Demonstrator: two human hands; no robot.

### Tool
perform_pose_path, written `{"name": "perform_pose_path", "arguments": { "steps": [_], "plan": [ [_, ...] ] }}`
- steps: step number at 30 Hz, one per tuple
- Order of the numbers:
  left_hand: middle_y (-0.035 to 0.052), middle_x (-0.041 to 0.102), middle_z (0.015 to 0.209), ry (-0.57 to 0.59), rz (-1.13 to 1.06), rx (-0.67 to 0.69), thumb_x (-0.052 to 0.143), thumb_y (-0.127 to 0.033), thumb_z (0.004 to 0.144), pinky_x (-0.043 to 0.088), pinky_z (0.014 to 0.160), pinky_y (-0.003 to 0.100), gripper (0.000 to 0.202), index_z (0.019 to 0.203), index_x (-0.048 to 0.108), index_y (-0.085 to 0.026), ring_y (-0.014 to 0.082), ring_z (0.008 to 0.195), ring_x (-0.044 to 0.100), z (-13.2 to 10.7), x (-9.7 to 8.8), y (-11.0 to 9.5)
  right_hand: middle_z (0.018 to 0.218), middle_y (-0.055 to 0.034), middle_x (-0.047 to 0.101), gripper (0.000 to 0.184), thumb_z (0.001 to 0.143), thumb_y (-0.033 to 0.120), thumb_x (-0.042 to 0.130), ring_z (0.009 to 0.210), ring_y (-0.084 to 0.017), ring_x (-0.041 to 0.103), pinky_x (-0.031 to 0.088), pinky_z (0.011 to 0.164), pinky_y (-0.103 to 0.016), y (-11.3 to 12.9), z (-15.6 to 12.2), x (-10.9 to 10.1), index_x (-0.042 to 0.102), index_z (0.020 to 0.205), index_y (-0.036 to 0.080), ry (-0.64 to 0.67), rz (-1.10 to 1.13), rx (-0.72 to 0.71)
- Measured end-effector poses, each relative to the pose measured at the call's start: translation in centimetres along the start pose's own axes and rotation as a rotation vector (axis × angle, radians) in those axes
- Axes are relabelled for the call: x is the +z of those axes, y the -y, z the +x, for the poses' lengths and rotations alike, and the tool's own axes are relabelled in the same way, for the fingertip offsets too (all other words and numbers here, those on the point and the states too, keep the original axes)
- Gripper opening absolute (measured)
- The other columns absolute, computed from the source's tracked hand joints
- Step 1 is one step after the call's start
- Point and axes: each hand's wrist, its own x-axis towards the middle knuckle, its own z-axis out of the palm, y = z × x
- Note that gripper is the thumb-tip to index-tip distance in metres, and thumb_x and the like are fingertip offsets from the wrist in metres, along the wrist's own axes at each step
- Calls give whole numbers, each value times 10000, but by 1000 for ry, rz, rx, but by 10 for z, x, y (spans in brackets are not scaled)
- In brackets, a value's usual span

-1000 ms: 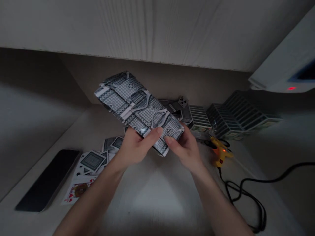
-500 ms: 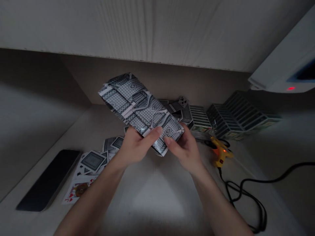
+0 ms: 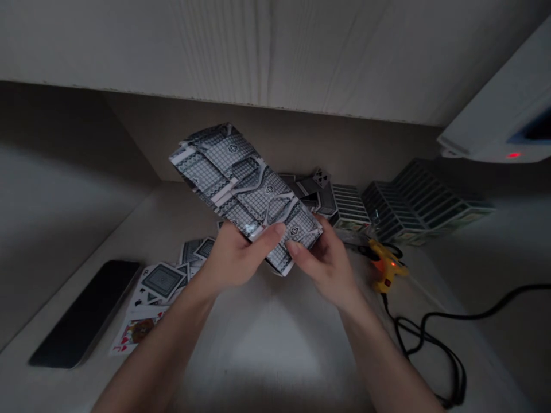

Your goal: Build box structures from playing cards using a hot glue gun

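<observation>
A long, box-like piece made of folded playing cards (image 3: 245,183), with grey patterned backs and white edges, is held up at a slant in front of me. Its far end points to the upper left. My left hand (image 3: 235,258) is closed on its near left side, thumb on the top face, fingers hidden beneath. At the lower right end, my right hand (image 3: 325,261) grips it with the thumb on the near edge and the fingers behind. Loose playing cards (image 3: 163,281), some face up, lie past my left forearm.
A black phone (image 3: 86,315) lies at the left. To the right are a yellow glue gun (image 3: 385,267) with a glowing red light and its looped black cable (image 3: 456,312). Stepped structures of folded cards (image 3: 413,198) stand behind it, below a white device (image 3: 495,120).
Both hands keep the same hold on the folded-card piece. Its far end has risen very slightly; otherwise the scene has hardly shifted.
</observation>
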Motion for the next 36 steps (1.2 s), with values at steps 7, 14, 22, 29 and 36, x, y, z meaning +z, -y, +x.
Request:
{"name": "perform_pose_path", "arguments": {
  "steps": [7,14,22,29,36],
  "plan": [
    [22,704,824,67,49,-6,608,-390,817,496,954,383,212,960,671,-246,245,1013,635,-1,-5,-3,924,-28,651,333,737,388,707,846,-179,614,546,739,-335,3,0,-3,542,988,245,43,-24,17],
    [28,707,865,196,-19,21,546,-339,867,552,820,331,167,839,648,-210,195,861,665,2,-4,-7,903,-19,652,309,735,331,711,823,-164,610,546,728,-314,8,-1,-5,542,978,242,28,2,24],
    [28,698,811,194,-48,15,552,-349,855,552,773,320,187,791,640,-196,191,829,657,2,-2,-6,909,-17,655,298,742,323,705,824,-166,612,530,745,-316,8,-1,-6,541,978,243,43,-3,37],
    [32,712,889,185,-67,5,574,-334,848,530,880,358,156,814,648,-201,207,928,659,2,-4,-5,923,-20,654,322,738,318,707,841,-163,612,521,767,-309,7,-1,-4,527,991,235,43,-2,54],
    [36,718,860,143,-47,-7,603,-383,828,514,917,407,201,912,673,-214,238,943,659,3,-5,1,906,-14,641,321,729,305,716,828,-154,602,516,756,-296,4,-1,-2,524,975,232,27,11,40]
  ]
}}
